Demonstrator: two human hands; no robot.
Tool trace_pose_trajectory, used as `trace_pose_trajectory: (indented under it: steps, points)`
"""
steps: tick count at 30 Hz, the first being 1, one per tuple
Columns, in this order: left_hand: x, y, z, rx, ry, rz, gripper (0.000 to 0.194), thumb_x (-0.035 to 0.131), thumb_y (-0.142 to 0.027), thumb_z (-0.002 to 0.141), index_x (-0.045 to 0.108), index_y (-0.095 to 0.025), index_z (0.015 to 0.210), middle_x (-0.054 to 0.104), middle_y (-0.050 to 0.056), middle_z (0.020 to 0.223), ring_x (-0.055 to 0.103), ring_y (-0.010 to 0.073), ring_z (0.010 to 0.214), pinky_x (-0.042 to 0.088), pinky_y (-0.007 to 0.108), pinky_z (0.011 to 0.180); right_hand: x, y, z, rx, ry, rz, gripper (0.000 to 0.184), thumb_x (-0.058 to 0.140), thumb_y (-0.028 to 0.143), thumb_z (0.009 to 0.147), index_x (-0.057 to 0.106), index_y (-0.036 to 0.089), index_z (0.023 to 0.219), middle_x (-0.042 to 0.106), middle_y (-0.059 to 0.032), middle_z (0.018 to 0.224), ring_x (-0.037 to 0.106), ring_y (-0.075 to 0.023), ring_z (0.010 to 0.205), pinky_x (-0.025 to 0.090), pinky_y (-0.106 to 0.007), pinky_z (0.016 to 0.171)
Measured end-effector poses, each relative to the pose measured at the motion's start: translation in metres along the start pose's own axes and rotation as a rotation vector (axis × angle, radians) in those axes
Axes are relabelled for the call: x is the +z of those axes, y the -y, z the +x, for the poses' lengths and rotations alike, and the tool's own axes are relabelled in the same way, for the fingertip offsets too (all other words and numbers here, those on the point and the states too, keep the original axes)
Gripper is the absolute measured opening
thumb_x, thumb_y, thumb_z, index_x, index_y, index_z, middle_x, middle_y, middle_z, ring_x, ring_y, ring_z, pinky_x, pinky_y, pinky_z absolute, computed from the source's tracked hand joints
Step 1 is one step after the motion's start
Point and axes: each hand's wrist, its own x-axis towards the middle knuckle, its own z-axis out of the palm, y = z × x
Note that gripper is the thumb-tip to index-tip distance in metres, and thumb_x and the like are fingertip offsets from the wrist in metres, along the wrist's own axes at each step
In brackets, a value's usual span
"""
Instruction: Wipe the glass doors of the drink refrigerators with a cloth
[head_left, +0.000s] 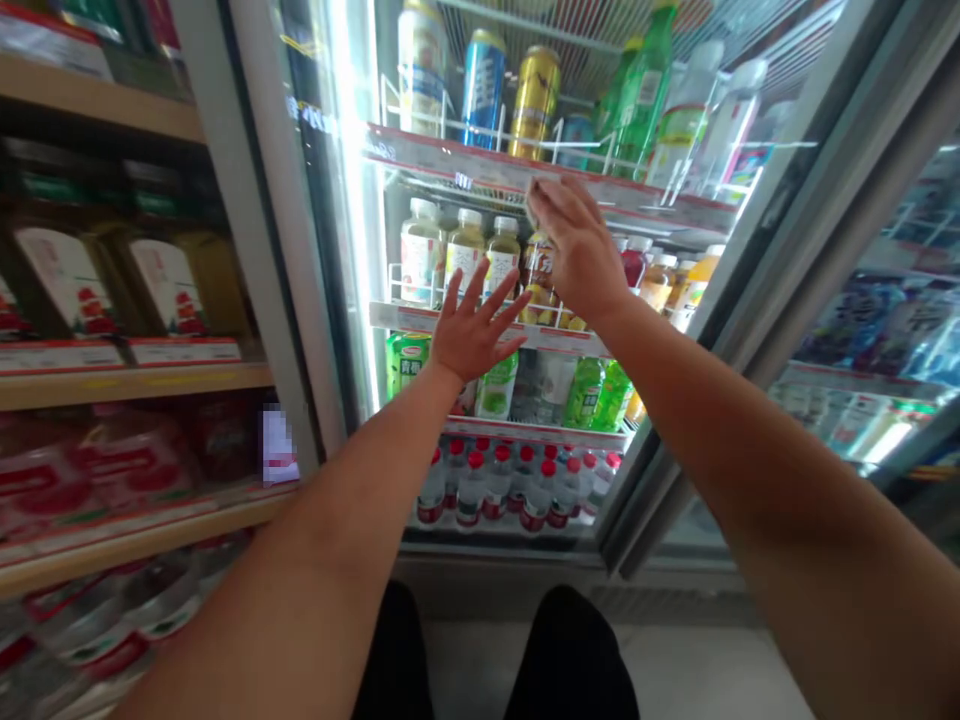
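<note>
My left hand (pixel 474 335) is spread with its fingers apart, in front of the middle shelf of a glass-door drinks fridge (pixel 480 545); it appears to rest against the glass. Higher and to the right, my right hand (pixel 581 240) is bent over a pale cloth (pixel 534 203), pressing it toward the door near the shelf's price strip. Only a small edge of the cloth shows; the palm and fingers hide the rest. Behind the hands stand white-capped bottles (pixel 501 250) and a brown-labelled bottle (pixel 538 262), seen through the door.
Cans (pixel 484 90) and green bottles (pixel 643 95) fill the upper fridge shelf, with red-capped water bottles (pixel 471 490) at the bottom. A wooden shelf (pixel 142 385) of bottles and pink packs stands close on the left. A metal door frame (pixel 757 330) runs along the right.
</note>
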Motion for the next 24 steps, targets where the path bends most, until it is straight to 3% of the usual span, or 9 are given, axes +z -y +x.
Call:
trace_pose_trajectory:
  steps: [2, 4, 7, 9, 14, 16, 20, 22, 24]
  points:
    - [0.0, 0.0, 0.0, -0.001, 0.009, -0.018, 0.065, 0.05, -0.059, 0.098, 0.036, -0.035, 0.156, 0.031, -0.001, 0.165, -0.007, 0.0258, 0.155, -0.001, 0.059, 0.129, 0.002, 0.005, 0.003, 0.054, -0.049, -0.037, 0.056, 0.03, 0.013, 0.1, 0.043, 0.022, 0.153, 0.042, -0.0005, 0.161, 0.024, -0.0223, 0.155, 0.025, -0.045, 0.129]
    - [0.001, 0.0, 0.0, -0.005, 0.008, -0.02, 0.064, 0.052, -0.058, 0.098, 0.038, -0.034, 0.155, 0.032, 0.0, 0.164, -0.006, 0.0261, 0.155, -0.002, 0.059, 0.129, 0.008, 0.014, 0.001, 0.012, -0.012, -0.039, 0.057, 0.03, 0.011, 0.099, 0.045, 0.021, 0.153, 0.044, -0.0007, 0.16, 0.027, -0.0229, 0.154, 0.027, -0.045, 0.128]
    - [-0.001, -0.001, 0.0, -0.014, 0.013, -0.021, 0.061, 0.053, -0.056, 0.097, 0.041, -0.034, 0.153, 0.033, 0.0, 0.164, -0.004, 0.0267, 0.155, -0.001, 0.059, 0.129, 0.013, 0.019, 0.002, -0.118, 0.099, 0.003, 0.058, 0.034, 0.012, 0.099, 0.043, 0.031, 0.153, 0.048, 0.0037, 0.157, 0.031, -0.0225, 0.153, 0.029, -0.05, 0.127]
    - [-0.003, -0.001, 0.001, -0.019, 0.029, -0.037, 0.062, 0.053, -0.055, 0.098, 0.04, -0.034, 0.154, 0.032, 0.001, 0.164, -0.003, 0.0271, 0.155, 0.0, 0.06, 0.129, 0.011, 0.013, 0.012, -0.143, 0.107, 0.009, 0.057, 0.035, 0.013, 0.1, 0.043, 0.033, 0.153, 0.046, 0.005, 0.158, 0.03, -0.0224, 0.153, 0.029, -0.05, 0.128]
    - [-0.004, -0.001, 0.001, -0.037, 0.066, -0.046, 0.063, 0.052, -0.055, 0.098, 0.039, -0.034, 0.155, 0.032, 0.001, 0.164, -0.001, 0.0288, 0.155, 0.005, 0.06, 0.129, 0.013, 0.012, 0.043, 0.024, -0.019, -0.052, 0.052, 0.034, 0.012, 0.103, 0.043, 0.021, 0.154, 0.04, 0.0015, 0.162, 0.026, -0.0218, 0.155, 0.024, -0.04, 0.13]
    - [-0.001, -0.001, 0.0, -0.044, 0.069, -0.052, 0.061, 0.054, -0.055, 0.097, 0.044, -0.034, 0.153, 0.036, 0.001, 0.163, 0.001, 0.0302, 0.155, 0.008, 0.06, 0.129, 0.019, 0.025, 0.048, 0.01, 0.03, -0.056, 0.052, 0.037, 0.011, 0.102, 0.045, 0.022, 0.153, 0.04, 0.0034, 0.162, 0.026, -0.0205, 0.155, 0.024, -0.039, 0.13]
    - [0.001, 0.0, -0.001, -0.042, 0.068, -0.048, 0.057, 0.054, -0.055, 0.097, 0.05, -0.031, 0.148, 0.042, 0.004, 0.159, 0.003, 0.0311, 0.156, 0.011, 0.061, 0.129, 0.019, 0.042, 0.058, -0.198, 0.258, -0.007, 0.048, 0.046, 0.013, 0.101, 0.053, 0.028, 0.146, 0.046, 0.0053, 0.158, 0.032, -0.0195, 0.152, 0.029, -0.039, 0.129]
    - [0.0, 0.0, -0.001, -0.032, 0.059, -0.047, 0.058, 0.052, -0.055, 0.099, 0.046, -0.031, 0.151, 0.038, 0.003, 0.162, 0.001, 0.0302, 0.156, 0.013, 0.061, 0.128, 0.014, 0.04, 0.068, -0.226, 0.269, 0.003, 0.045, 0.046, 0.014, 0.101, 0.056, 0.025, 0.144, 0.049, 0.0031, 0.156, 0.036, -0.0207, 0.151, 0.031, -0.039, 0.128]
    - [-0.001, -0.001, 0.0, -0.031, 0.057, -0.051, 0.06, 0.053, -0.054, 0.099, 0.043, -0.031, 0.153, 0.035, 0.001, 0.164, 0.001, 0.0303, 0.157, 0.013, 0.061, 0.128, 0.013, 0.038, 0.077, -0.17, 0.192, 0.01, 0.044, 0.045, 0.017, 0.103, 0.054, 0.022, 0.146, 0.049, 0.0002, 0.156, 0.036, -0.0242, 0.15, 0.031, -0.046, 0.127]
